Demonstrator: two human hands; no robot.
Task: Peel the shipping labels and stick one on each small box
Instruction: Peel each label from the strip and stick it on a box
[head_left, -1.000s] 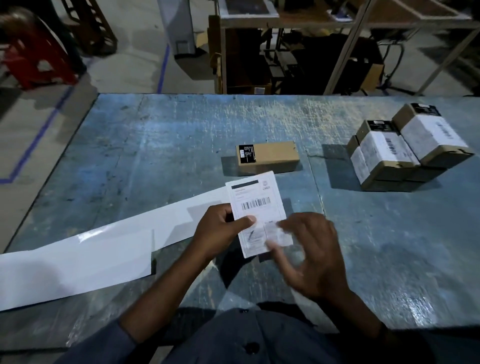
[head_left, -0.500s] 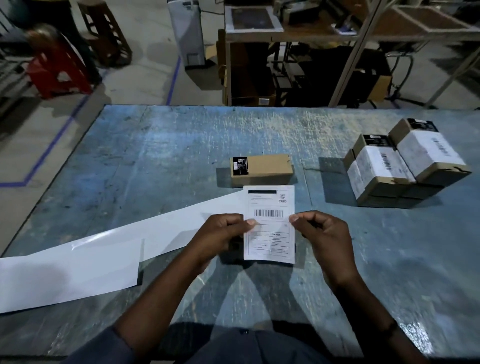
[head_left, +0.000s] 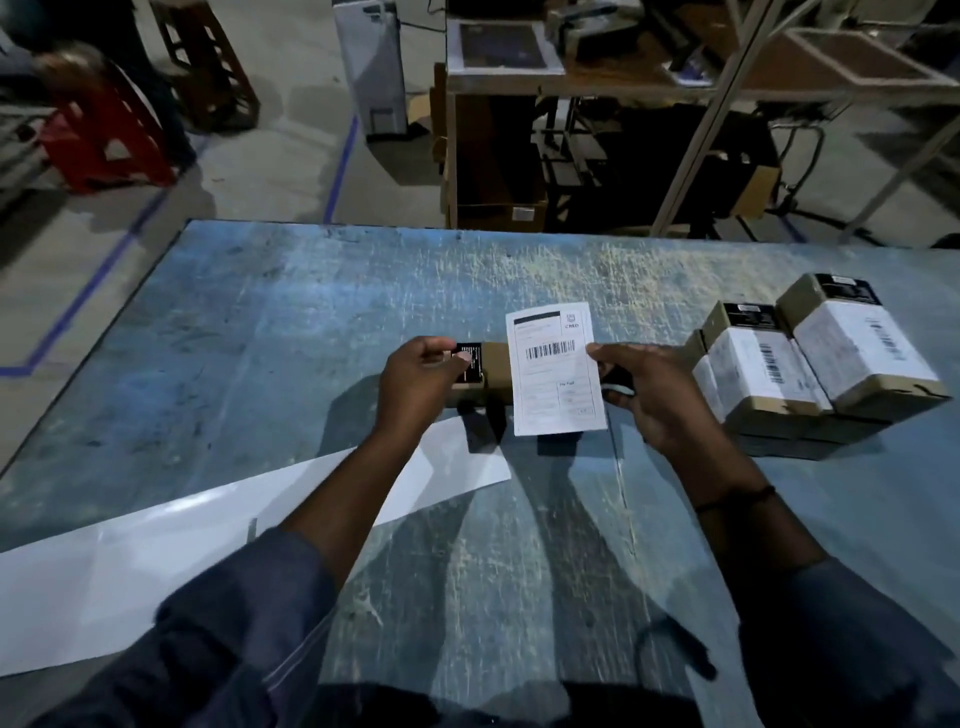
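Centrally, a small brown box (head_left: 496, 374) is lying lengthwise on the blue worktop (head_left: 260, 338), its left end carrying a black sticker (head_left: 471, 364). The left hand (head_left: 415, 387) is gripping that end, fingers curled round it. The right hand (head_left: 660, 400) is pinching the right edge of a white shipping label (head_left: 556, 374) between thumb and fingers. The label, barcode uppermost, is covering the middle of the box and reaching past its near and far sides; whether it is touching the cardboard cannot be told. Near the right, a cluster of labelled boxes (head_left: 821, 358) is standing on the worktop. A long white backing strip (head_left: 130, 571) is lying beneath the left forearm.
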